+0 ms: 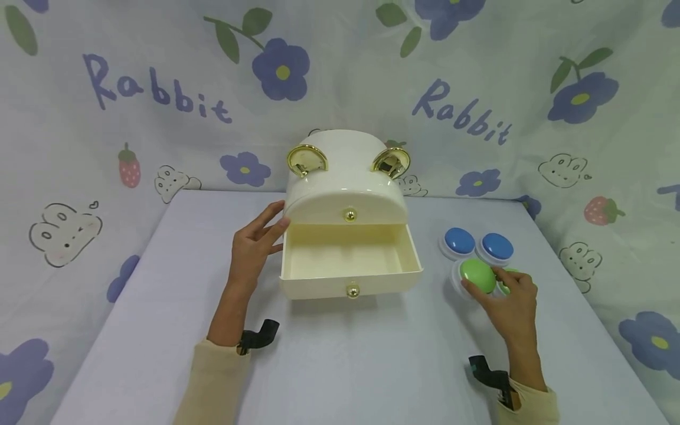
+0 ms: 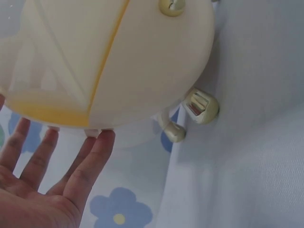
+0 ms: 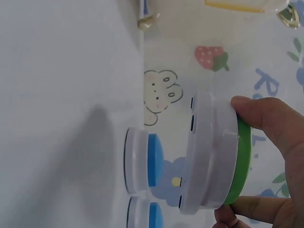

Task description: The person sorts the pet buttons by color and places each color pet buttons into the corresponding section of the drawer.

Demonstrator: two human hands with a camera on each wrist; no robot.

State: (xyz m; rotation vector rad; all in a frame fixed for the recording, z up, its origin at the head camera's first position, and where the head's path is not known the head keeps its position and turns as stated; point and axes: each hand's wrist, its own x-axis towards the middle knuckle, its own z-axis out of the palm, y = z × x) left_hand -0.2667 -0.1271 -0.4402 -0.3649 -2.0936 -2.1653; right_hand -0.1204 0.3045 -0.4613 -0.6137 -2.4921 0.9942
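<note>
A cream toy-like box with gold ears (image 1: 345, 159) stands at the table's back middle, its lower drawer (image 1: 319, 288) pulled out and bare inside. My left hand (image 1: 248, 251) touches the box's left side with extended fingers; in the left wrist view the fingertips (image 2: 105, 137) meet its edge. On the right, my right hand (image 1: 514, 304) pinches a white-based green push button (image 1: 478, 275) by its rim between thumb and fingers. The right wrist view shows that button (image 3: 213, 156) tilted and raised off the table. Another green button (image 1: 509, 284) is mostly hidden behind the hand.
Two blue push buttons (image 1: 459, 241) with white bases sit side by side behind the green ones. A patterned cloth (image 1: 340, 71) hangs at the back and sides of the white table (image 1: 340, 366). Each wrist bears a black camera mount (image 1: 260, 336).
</note>
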